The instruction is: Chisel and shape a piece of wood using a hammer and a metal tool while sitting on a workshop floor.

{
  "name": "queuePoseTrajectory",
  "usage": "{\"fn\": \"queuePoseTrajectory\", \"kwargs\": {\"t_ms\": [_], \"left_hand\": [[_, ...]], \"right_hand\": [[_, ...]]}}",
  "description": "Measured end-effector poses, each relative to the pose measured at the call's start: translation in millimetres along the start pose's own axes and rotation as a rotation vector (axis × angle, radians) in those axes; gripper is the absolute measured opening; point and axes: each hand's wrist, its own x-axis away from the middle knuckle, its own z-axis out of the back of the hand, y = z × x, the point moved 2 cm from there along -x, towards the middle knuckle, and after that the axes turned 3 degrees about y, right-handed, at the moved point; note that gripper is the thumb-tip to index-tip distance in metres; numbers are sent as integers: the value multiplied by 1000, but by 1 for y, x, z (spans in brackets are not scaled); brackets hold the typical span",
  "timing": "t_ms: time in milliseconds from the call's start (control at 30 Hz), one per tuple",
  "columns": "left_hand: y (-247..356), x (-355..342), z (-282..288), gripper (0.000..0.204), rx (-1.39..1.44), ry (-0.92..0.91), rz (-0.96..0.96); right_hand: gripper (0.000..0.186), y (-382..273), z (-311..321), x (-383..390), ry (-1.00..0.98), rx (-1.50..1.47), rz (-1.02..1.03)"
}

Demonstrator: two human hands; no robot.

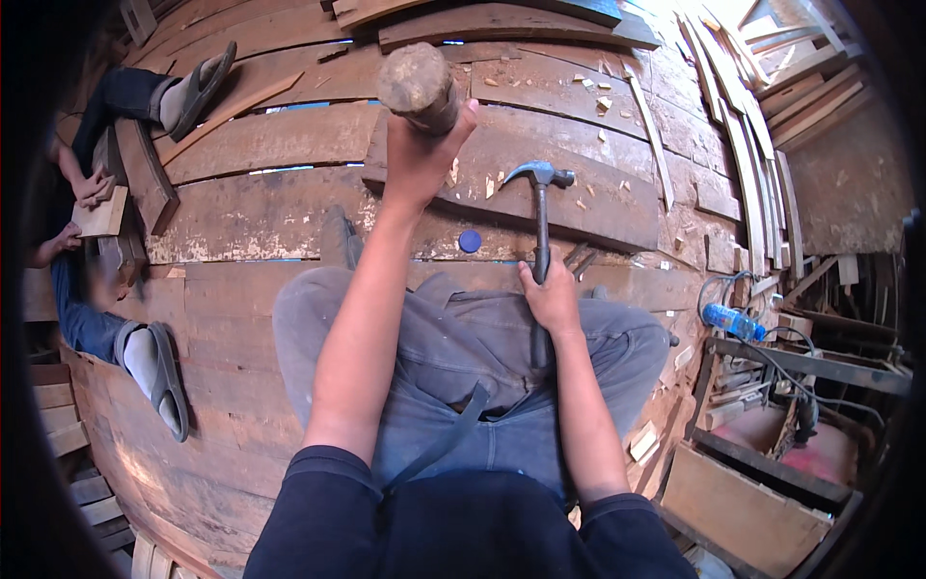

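My left hand [417,159] is wrapped round a thick round wooden block [415,79], raised over the floor with its flat, worn end up. Whether the block has a handle is hidden by my fingers. In my right hand [555,299] is a claw hammer [541,217], gripped by its dark handle, head pointing away from me. The hammer's head shows over a thick brown plank [617,214], which lies across in front of my knees with wood chips on it. A round blue cap [470,241] lies between the plank and my legs.
At the left another person's hands hold a wooden block [102,214], with their sandalled feet stretched out. Long strips of wood [748,164] lean at the right. A blue-labelled bottle [733,321] lies by a metal-framed stand [772,511]. Boards [521,27] lie at the far side.
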Motion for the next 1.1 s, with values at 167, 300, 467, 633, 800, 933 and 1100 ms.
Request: {"fn": "queuePoseTrajectory", "kwargs": {"t_ms": [167,300,467,633,800,933,1100], "left_hand": [[-17,-4,-1,20,-42,-13,-34],[-19,-6,2,17,30,44,42],[-24,-8,7,16,64,88,57],[-14,-8,-4,17,62,105,22],[-28,-1,4,31,-21,52,61],[-18,0,-10,46,-11,-20,-50],[-10,4,-11,34,30,2,-109]], "right_hand": [[36,-1,3,0,18,-39,4],[36,1,6,10,23,22,16],[32,-4,27,11,8,-396,34],[28,-57,63,34,-77,-966,-127],[19,-85,86,40,-249,-759,-127],[31,-106,149,54,-198,-1118,172],[49,-182,217,66,-140,-1167,660]]}}
